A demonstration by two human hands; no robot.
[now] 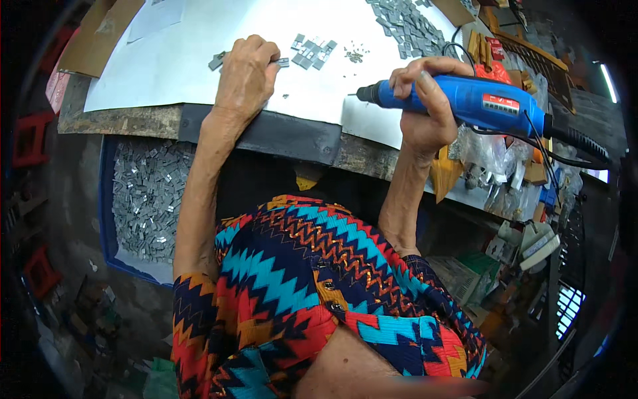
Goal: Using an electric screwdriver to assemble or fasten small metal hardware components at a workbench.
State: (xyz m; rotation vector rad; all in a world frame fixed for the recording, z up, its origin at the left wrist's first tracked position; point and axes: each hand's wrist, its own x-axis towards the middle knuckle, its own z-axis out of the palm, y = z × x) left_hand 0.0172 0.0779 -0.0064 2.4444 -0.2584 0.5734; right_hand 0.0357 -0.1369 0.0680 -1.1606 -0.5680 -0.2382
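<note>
My right hand grips a blue rotary power tool with its tip pointing left, just above the white sheet on the workbench. My left hand rests knuckles up on that sheet, fingers curled down over a small grey metal piece; another grey piece pokes out at its right side. A small cluster of grey metal pieces lies just beyond the left hand, between the two hands.
A larger heap of grey pieces lies at the far right of the sheet. A blue tray full of grey pieces sits below the bench at left. Clutter, plastic bags and the tool's black cord crowd the right side. Cardboard lies at far left.
</note>
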